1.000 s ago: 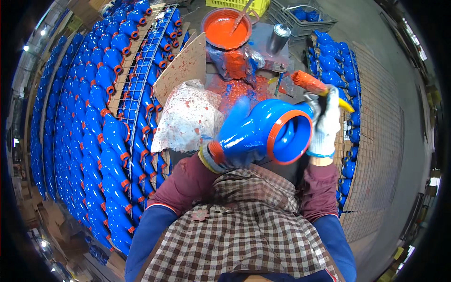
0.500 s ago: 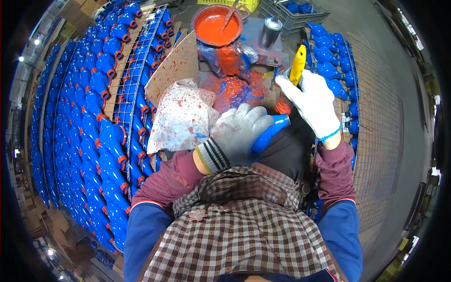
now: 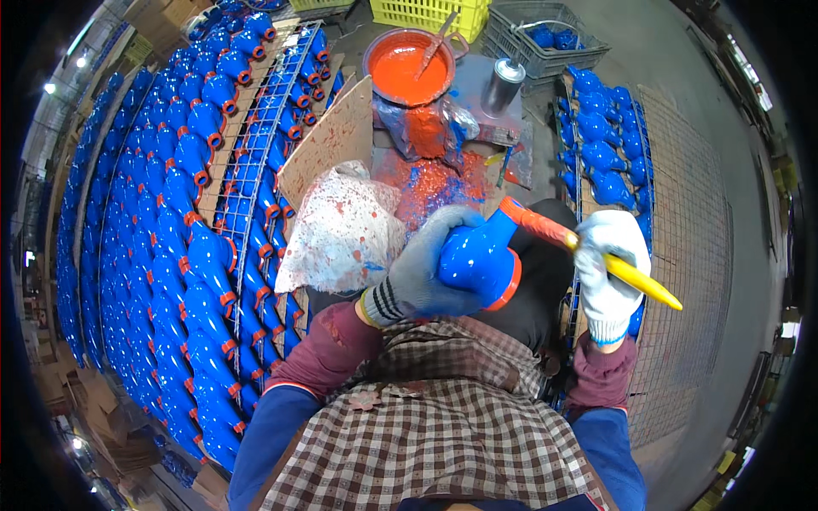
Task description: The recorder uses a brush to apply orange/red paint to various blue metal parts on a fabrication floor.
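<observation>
My left hand [image 3: 428, 271], in a grey glove, is closed around a glossy blue bottle-shaped part [image 3: 474, 261]. The part is tilted, its narrow neck up and to the right, its wide end toward me; both rims are orange-red. In a white glove, my right hand [image 3: 610, 264] grips a paintbrush [image 3: 645, 282] with a yellow handle. The brush's red paint-covered end touches the rim of the neck. A paint-spattered white cloth [image 3: 339, 226] lies just left of my left hand. Farther off sits a pot of orange-red paint [image 3: 411, 66] with a stirring stick in it.
Rows of similar blue parts [image 3: 183, 221] fill racks at left; more blue parts [image 3: 603, 157] stand at right beside a wire mesh panel [image 3: 686, 221]. A spattered board [image 3: 328, 140], a spray can [image 3: 504, 86], a grey crate [image 3: 545, 51] and a yellow crate [image 3: 426, 12] lie beyond.
My left hand has turned the blue part, bringing its wide end into view. My right hand has lowered and tilted the brush onto the neck, whose bare metal rim now shows orange-red.
</observation>
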`<state>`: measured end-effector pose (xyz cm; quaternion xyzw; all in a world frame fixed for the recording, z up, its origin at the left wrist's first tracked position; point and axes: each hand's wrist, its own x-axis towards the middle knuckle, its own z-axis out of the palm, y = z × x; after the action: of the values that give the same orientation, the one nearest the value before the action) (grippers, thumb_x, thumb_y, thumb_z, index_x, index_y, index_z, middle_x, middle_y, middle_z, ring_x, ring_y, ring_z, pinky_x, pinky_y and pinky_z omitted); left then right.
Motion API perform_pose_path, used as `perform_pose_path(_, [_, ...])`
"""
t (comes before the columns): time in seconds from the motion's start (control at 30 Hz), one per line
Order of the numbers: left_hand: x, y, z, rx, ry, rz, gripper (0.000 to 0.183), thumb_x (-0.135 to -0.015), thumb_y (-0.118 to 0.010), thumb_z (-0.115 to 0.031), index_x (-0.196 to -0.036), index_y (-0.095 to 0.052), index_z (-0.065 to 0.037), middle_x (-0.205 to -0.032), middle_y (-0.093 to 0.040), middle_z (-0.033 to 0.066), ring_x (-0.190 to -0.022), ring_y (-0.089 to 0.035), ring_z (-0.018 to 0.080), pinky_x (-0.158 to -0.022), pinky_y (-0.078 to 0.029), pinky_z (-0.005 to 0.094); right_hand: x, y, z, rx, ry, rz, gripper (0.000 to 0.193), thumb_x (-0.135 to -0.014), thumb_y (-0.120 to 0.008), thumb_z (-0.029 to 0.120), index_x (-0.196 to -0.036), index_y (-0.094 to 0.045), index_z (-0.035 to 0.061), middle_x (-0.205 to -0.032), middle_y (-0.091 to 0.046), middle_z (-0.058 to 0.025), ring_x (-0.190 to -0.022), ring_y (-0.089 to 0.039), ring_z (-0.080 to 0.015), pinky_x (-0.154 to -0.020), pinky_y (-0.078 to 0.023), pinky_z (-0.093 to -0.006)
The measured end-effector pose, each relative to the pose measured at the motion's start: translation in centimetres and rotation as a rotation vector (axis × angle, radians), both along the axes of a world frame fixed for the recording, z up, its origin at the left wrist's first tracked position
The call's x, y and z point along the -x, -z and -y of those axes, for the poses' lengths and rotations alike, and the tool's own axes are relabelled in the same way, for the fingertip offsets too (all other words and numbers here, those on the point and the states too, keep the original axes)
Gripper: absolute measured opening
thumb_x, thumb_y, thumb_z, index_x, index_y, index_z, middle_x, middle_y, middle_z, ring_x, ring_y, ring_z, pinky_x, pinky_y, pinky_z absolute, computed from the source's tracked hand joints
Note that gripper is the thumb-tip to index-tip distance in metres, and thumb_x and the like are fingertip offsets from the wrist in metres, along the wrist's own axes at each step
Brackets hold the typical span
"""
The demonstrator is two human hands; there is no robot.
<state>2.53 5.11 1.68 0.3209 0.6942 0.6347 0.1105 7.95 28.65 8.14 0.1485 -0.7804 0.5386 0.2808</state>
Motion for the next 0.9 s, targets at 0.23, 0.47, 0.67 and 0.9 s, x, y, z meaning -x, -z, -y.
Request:
perform_pose_path(0.23, [-2.2, 0.1, -0.6, -0.802, 0.352, 1.018, 0.091, -0.066, -0.082, -0.037, -0.136, -0.033, -0.006, -0.126, -0.049, 0.0095, -0.114, -0.053, 0.0221, -0.1, -0.043, 0.0373, 1.5, 5.8, 2.4, 1.092, -0.158, 0.288, 0.017, -0.093, -0.055, 0.019, -0.102, -0.053, 0.005, -0.102, -0.057, -0.0115, -0.094, -0.058, -0.0213, -0.078, -0.049, -0.0305])
perform_pose_path(0.47, [-2.5, 6.6, 0.6, -0.987, 0.833, 1.172, 0.121, -0.053, -0.086, -0.039, -0.148, -0.019, -0.003, -0.14, -0.042, 0.0196, -0.123, -0.05, 0.0346, -0.105, -0.04, 0.0474, 4.6, 7.5, 5.1, 1.611, -0.725, 0.497, 0.022, -0.097, -0.051, 0.016, -0.116, -0.052, 0.0051, -0.113, -0.059, -0.0138, -0.109, -0.058, -0.025, -0.099, -0.046, -0.0391])
perform_pose_path(0.67, [-0.9, -2.5, 1.1, -0.521, 0.428, 0.767, 0.095, -0.05, -0.082, -0.023, -0.132, -0.037, -0.004, -0.126, -0.052, 0.0175, -0.113, -0.057, 0.0321, -0.097, -0.046, 0.0426, 4.6, 3.8, 2.1, 1.288, -0.474, 0.367, 0.021, -0.096, -0.054, 0.016, -0.113, -0.053, 0.0036, -0.107, -0.062, -0.0128, -0.094, -0.063, -0.0176, -0.075, -0.054, -0.0272])
perform_pose_path(0.9, [1.5, -0.5, 2.6, -0.039, -0.057, -0.18, 0.091, -0.049, -0.081, -0.012, -0.13, -0.04, -0.007, -0.121, -0.052, 0.0149, -0.115, -0.051, 0.0302, -0.099, -0.041, 0.0433, 2.0, -0.4, 2.5, 0.992, 0.047, 0.247, 0.02, -0.09, -0.062, 0.012, -0.106, -0.054, 0.0044, -0.087, -0.063, -0.0072, -0.059, -0.061, -0.0119, -0.055, -0.052, -0.0235])
